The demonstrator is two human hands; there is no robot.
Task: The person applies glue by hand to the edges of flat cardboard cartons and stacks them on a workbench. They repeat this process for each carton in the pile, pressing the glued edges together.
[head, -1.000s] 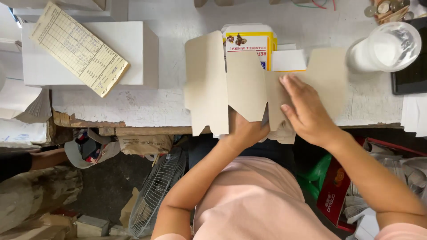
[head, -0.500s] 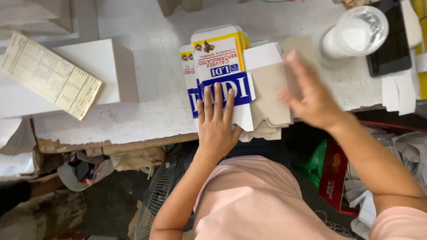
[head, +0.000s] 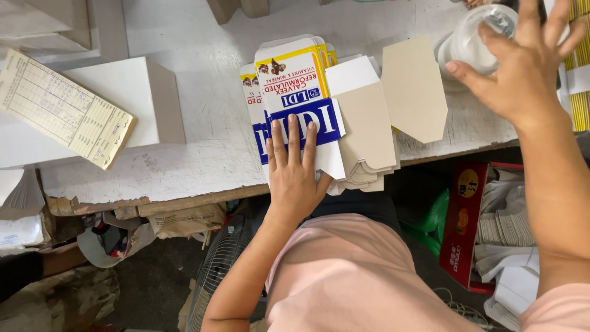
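1. Lying flat near the table's front edge, the stack of flattened cartons has its long axis running from 6 to 12 o'clock, with the printed white, yellow and blue face up and the picture end pointing to 12.
2. Grey unprinted flaps fan out from the stack toward 3 o'clock, the farthest ending in a point toward 6.
3. Pressing on the blue band, the left hand lies palm down, fingers straight and close together, pointing to 12.
4. At 2 o'clock from the stack, the right hand hovers with fingers spread wide, gripping nothing, just over a clear plastic cup.
5. At 9 o'clock lies a white box, and beyond it a yellowish ruled pad set aslant.
6. All rest on the scuffed white table.
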